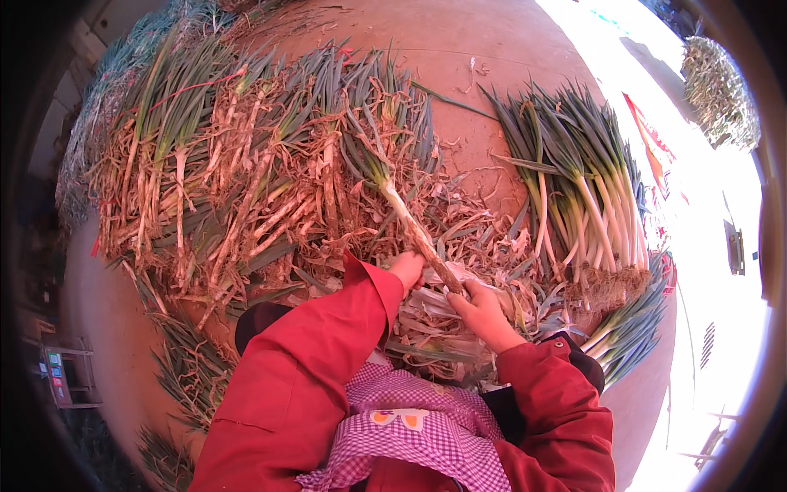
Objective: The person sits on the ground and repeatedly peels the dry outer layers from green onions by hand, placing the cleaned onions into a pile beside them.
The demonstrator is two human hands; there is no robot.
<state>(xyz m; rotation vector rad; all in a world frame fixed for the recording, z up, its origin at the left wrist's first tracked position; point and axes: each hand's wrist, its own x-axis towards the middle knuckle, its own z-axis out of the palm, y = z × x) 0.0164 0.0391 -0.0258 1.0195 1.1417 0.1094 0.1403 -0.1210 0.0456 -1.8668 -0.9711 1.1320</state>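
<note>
A long green onion (pixel 406 215) slants before me, leafy end up and away, its pale stalk streaked with brown soil. My right hand (pixel 482 309) pinches it near the root end between thumb and fingers. Curled close against the middle of the stalk is my left hand (pixel 409 270); its fingertips are partly hidden. Under both hands lies a heap of dry, peeled onion skins (pixel 442 332). To the left spreads a large pile of unpeeled green onions (pixel 246 160) with brown husks. Cleaner onions with white stalks (pixel 596 209) lie in a bundle at the right.
Another onion bundle (pixel 633 335) lies beside my right knee. More onions (pixel 190 363) are at the lower left, near a metal-framed stool or stand (pixel 71 375). A wrapped stack (pixel 92 123) borders the pile. Bright sunlight covers the floor (pixel 713 344) at right.
</note>
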